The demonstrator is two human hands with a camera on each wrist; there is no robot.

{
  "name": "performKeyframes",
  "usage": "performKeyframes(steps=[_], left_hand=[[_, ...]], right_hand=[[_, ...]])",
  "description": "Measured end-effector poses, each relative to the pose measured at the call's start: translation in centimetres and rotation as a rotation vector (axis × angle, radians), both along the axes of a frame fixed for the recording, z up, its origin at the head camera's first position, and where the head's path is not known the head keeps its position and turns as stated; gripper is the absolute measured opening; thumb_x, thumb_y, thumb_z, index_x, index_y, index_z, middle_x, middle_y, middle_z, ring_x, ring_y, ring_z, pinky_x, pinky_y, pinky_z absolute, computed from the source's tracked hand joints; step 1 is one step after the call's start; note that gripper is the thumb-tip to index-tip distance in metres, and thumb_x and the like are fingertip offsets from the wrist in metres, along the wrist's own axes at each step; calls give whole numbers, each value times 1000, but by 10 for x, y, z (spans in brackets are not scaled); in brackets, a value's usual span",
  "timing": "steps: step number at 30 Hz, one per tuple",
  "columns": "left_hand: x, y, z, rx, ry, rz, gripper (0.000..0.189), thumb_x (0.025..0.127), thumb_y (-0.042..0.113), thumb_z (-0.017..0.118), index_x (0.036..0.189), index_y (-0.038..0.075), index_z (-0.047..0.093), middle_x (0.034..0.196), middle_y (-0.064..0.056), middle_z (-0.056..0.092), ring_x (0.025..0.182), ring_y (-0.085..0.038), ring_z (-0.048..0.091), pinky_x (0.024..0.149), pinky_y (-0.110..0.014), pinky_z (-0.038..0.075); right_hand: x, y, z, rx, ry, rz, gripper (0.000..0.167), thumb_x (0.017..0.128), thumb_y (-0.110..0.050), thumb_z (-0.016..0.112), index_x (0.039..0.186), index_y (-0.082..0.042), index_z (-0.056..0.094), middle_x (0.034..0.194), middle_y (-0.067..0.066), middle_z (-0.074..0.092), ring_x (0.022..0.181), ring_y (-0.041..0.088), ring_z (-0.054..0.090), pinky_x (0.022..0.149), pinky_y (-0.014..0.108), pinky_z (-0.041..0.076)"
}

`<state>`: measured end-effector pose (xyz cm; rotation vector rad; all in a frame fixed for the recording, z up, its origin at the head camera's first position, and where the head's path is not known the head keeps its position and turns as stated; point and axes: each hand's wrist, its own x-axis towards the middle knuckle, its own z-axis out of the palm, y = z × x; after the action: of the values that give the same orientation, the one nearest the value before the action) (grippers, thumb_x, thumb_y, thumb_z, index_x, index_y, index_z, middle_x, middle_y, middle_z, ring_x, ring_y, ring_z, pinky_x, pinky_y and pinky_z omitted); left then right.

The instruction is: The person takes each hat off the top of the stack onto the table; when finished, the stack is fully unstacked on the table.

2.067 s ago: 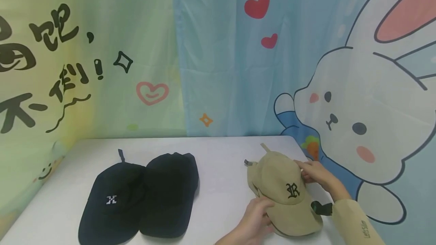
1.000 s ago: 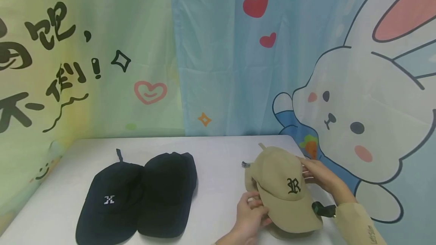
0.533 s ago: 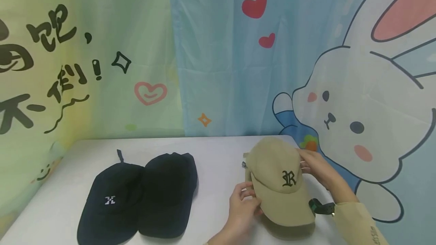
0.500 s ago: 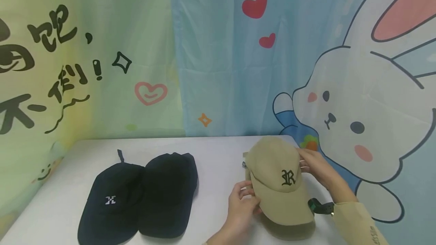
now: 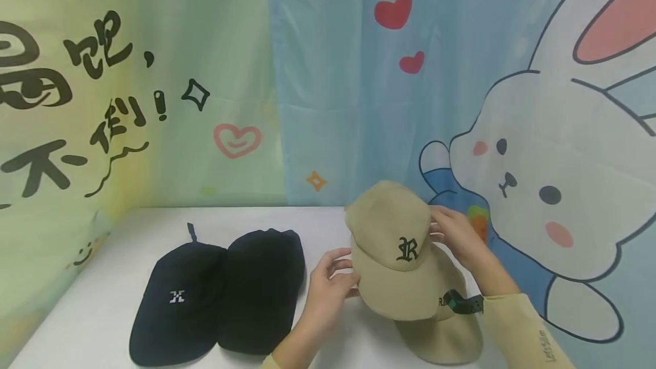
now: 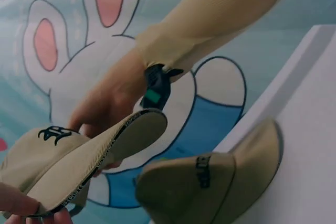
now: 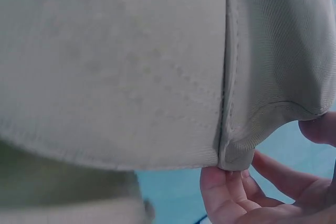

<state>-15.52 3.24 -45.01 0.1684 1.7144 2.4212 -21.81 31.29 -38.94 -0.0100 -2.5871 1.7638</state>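
Observation:
A beige baseball cap (image 5: 386, 226) with a dark embroidered letter is held raised between both hands. My left hand (image 5: 328, 281) pinches its brim at the left side; in the left wrist view thumb and fingers (image 6: 16, 203) meet on the brim's edge. My right hand (image 5: 456, 235) grips the crown's right side, its fingers partly behind the fabric. The cap's brim and crown seam (image 7: 226, 77) fill much of the right wrist view. Below and behind it, a second beige cap (image 5: 446, 337) lies on the white table, partly covered by the raised one.
Two black caps (image 5: 179, 306) lie overlapping on the left of the white table (image 5: 328, 221), the left one with a small white emblem. Behind the table hangs a printed curtain (image 5: 328, 84). A dark band (image 5: 463, 302) circles the right wrist.
Both hands have lifted the upper beige cap and carried it left and up, away from the stack. The second beige cap beneath is now exposed. The black caps stay put.

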Motion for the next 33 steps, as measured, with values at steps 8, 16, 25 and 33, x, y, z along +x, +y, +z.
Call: performKeyframes(steps=[8,16,25,33], left_hand=[[-4,-34,-3,-46,58,55,46,88,0,67,133,5,55,116,-19,57,91,-25,68,76,-39,59],[-2,-53,-18,-135,70,104,44,90,0,64,133,4,55,114,-18,59,89,-25,66,74,-37,59],[0,-69,-39,-220,91,123,44,91,1,65,134,2,54,116,-17,58,87,-20,64,71,-36,59],[2,-77,-50,-316,133,125,41,91,1,66,130,1,55,114,-16,60,85,-20,67,68,-33,59]], right_hand=[[-7,-28,-8,-74,49,58,57,101,-44,55,131,4,58,124,16,62,104,29,62,86,38,55],[-5,-50,-32,-137,-2,36,61,101,-44,55,140,2,50,137,19,52,107,28,61,94,42,51],[-2,-63,-54,-255,-73,31,59,103,-35,55,145,4,41,143,22,45,106,23,61,94,38,51],[0,-70,-72,-291,-71,30,56,103,-31,54,143,6,41,142,23,46,107,19,59,94,36,51]])
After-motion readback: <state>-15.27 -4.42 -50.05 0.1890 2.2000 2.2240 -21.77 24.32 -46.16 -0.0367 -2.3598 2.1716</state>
